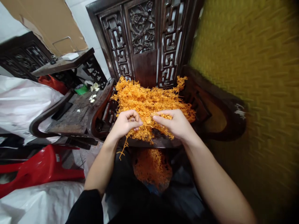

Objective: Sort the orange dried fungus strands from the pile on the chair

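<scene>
A heap of orange, branching plastic-looking sprigs (149,98) covers the seat of a dark carved wooden chair (146,70). My left hand (129,123) is at the front of the heap, its fingers curled in a pinch on an orange sprig. A thin orange strand (123,148) hangs down below that hand. Opposite it, my right hand (174,122) pinches orange sprig pieces between thumb and fingers. A thin stem spans the short gap between the two hands. Exactly where each piece ends is hard to see against the heap.
More orange sprigs (153,166) lie low between my legs, below the seat edge. To the left stand a dark side table (72,112) with white bits and green tape (81,89), a red plastic stool (44,165) and white sacks (25,104). A yellow textured surface (252,62) rises at right.
</scene>
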`<state>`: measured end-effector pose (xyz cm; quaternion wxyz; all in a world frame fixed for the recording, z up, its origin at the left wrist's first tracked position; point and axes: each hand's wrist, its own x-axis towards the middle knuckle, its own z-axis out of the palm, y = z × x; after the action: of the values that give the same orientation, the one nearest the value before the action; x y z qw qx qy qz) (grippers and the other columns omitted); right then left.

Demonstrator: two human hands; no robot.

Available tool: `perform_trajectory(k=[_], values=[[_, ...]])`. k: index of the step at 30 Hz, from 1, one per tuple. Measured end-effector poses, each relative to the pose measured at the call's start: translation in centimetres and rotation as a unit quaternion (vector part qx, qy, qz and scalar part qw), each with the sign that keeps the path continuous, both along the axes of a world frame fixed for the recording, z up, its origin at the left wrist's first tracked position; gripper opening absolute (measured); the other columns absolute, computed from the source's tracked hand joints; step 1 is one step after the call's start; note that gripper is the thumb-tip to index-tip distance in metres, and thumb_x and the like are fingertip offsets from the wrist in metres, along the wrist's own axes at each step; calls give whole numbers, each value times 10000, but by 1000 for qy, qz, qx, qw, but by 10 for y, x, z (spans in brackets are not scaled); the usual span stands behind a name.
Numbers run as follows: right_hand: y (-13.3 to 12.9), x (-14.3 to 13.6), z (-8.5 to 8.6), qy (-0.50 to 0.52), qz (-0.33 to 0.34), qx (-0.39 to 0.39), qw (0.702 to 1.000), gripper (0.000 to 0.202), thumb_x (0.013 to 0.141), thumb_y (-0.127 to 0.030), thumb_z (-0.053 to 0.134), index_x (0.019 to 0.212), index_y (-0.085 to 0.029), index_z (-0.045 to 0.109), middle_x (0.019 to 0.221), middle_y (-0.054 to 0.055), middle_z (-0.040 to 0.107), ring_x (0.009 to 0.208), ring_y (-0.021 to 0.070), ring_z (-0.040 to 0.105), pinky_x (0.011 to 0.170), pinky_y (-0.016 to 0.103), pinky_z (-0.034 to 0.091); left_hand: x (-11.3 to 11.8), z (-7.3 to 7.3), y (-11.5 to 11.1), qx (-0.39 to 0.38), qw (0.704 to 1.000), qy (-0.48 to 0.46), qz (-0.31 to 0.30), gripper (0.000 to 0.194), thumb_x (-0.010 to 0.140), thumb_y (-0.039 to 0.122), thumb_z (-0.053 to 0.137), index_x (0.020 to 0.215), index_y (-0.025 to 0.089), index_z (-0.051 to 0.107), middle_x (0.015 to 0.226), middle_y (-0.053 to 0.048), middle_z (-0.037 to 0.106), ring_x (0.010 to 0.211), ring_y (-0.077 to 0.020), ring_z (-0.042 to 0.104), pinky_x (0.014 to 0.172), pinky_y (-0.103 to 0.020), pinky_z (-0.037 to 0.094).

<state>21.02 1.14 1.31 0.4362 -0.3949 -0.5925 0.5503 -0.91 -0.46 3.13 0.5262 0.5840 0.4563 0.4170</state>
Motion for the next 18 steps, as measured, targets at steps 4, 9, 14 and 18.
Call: perform_trajectory(k=[4, 9, 14, 18], values=[[2, 0, -2, -94, -38, 116, 988, 341, 850, -496, 722, 738, -175, 750, 621, -2, 593, 586, 129, 479, 551, 276, 362, 0, 4, -2, 38, 996, 72, 34, 221, 719, 182, 777, 716, 159, 557, 642, 25, 611, 621, -125, 671, 581, -219, 468], [4, -3, -2, -93, -45, 119, 988, 395, 913, -498, 647, 685, -177, 673, 607, 0, 611, 600, 147, 530, 615, 291, 417, 7, 3, 0, 56, 993, 68, 75, 264, 713, 189, 746, 708, 184, 483, 606, 61, 534, 643, -127, 674, 624, -226, 493], [2, -9, -6, -82, -26, 126, 988, 276, 893, -442, 680, 826, -199, 793, 803, 32, 761, 746, 208, 665, 708, 332, 482, 17, 0, 1, 81, 988, 96, 92, 206, 707, 150, 689, 713, 186, 486, 630, 63, 531, 571, -93, 603, 557, -205, 428], [3, -11, -11, -102, -34, 115, 988, 251, 865, -436, 709, 875, -211, 819, 925, 59, 797, 851, 259, 705, 763, 376, 503, 19, 1, 1, 105, 983, 118, 96, 193, 708, 141, 685, 702, 182, 496, 625, 60, 523, 545, -71, 511, 539, -204, 366]])
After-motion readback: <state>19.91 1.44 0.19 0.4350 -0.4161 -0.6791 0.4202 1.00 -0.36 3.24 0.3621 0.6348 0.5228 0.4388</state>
